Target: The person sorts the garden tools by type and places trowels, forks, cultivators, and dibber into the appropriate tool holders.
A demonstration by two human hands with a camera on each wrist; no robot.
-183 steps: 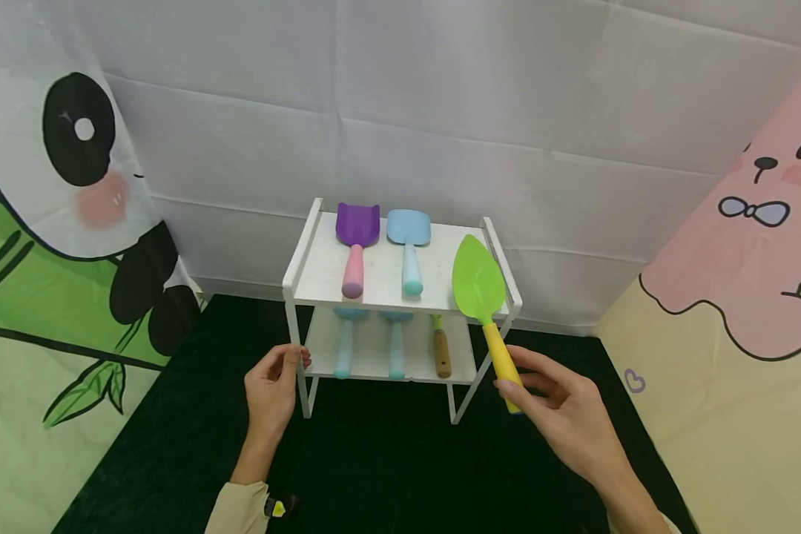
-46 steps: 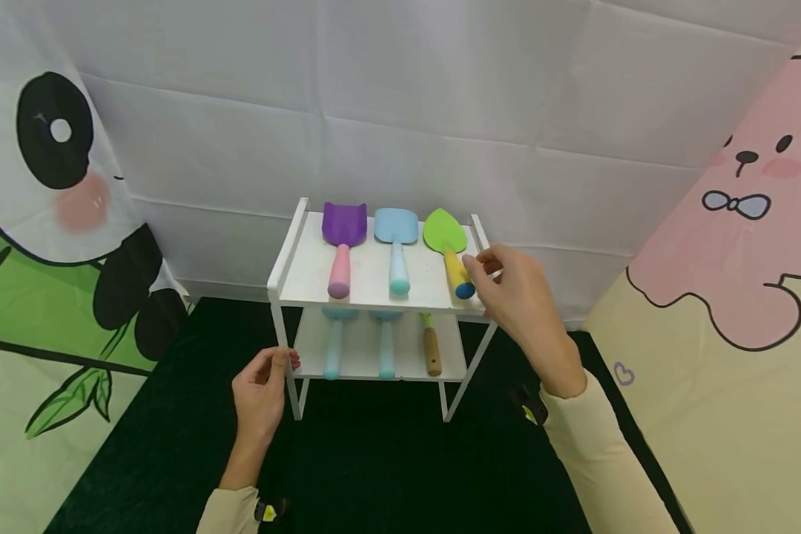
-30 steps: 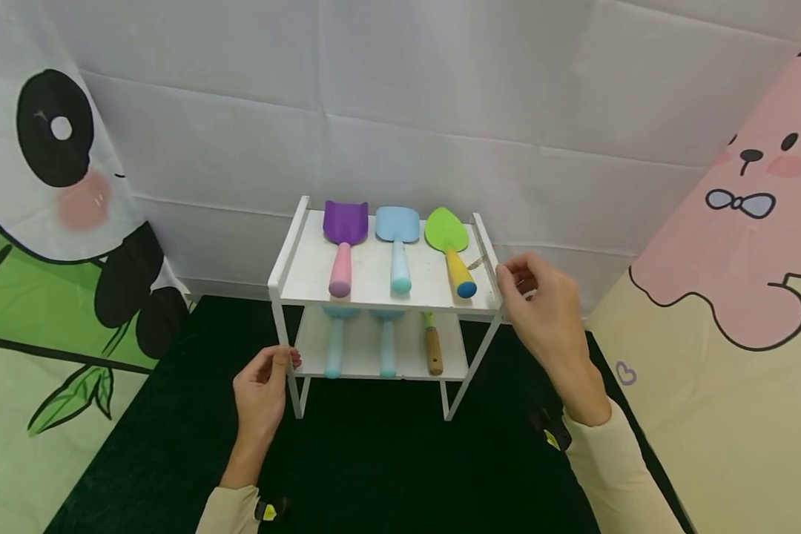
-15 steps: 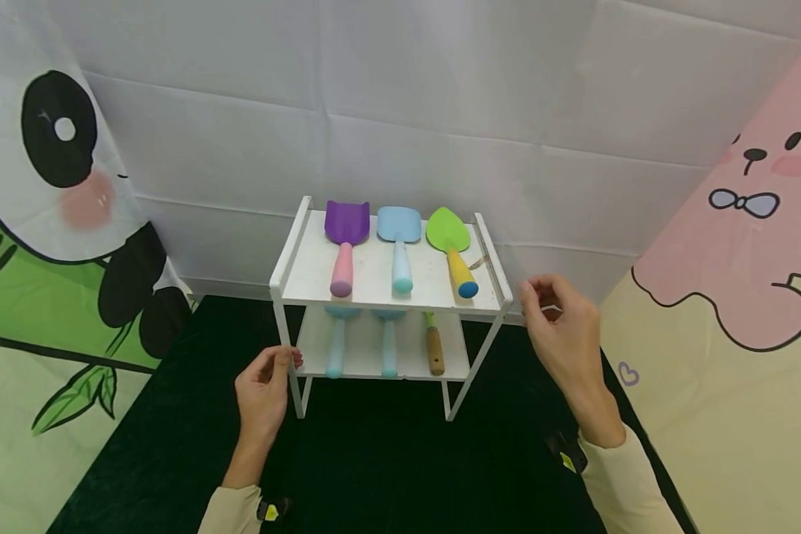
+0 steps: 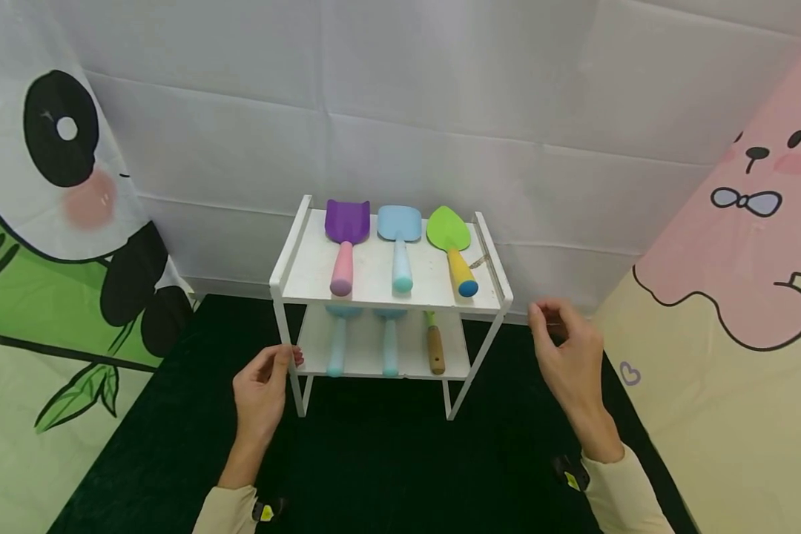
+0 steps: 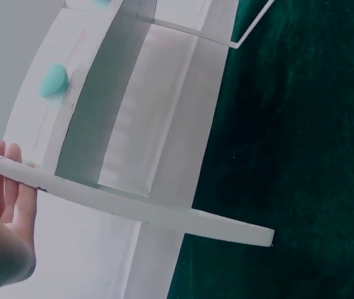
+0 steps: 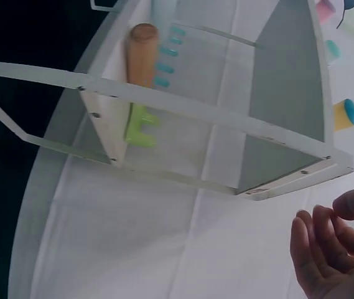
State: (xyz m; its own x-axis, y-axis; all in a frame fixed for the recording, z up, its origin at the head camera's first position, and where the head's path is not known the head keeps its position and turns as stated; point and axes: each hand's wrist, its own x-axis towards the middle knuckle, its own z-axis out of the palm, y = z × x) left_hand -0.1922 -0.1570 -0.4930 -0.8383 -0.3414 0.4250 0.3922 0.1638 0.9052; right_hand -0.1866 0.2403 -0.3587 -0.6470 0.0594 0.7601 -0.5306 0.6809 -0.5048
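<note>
My left hand (image 5: 262, 386) grips the left front leg of a white two-tier shelf rack (image 5: 374, 303); in the left wrist view its fingers (image 6: 22, 202) lie behind the white bar. To the right of the rack, my right hand (image 5: 569, 356) is held in the air, fingers loosely bent and holding nothing. Three toy shovels lie on the top tier, handles forward: a purple shovel with a pink handle (image 5: 343, 268), a light blue shovel (image 5: 401, 263) and a green pointed trowel with a yellow handle (image 5: 463, 273).
On the lower tier lie two light blue tools (image 5: 337, 348) (image 5: 390, 348) and a wooden-handled hand rake (image 5: 435, 350) with green prongs in the right wrist view. A white cloth wall (image 5: 427, 89) stands behind the rack. Dark green carpet (image 5: 387, 460) covers the floor.
The green trowel, held in my right hand at first, now lies on the top tier. My right hand has let go and moved right and down. The left hand keeps its place.
</note>
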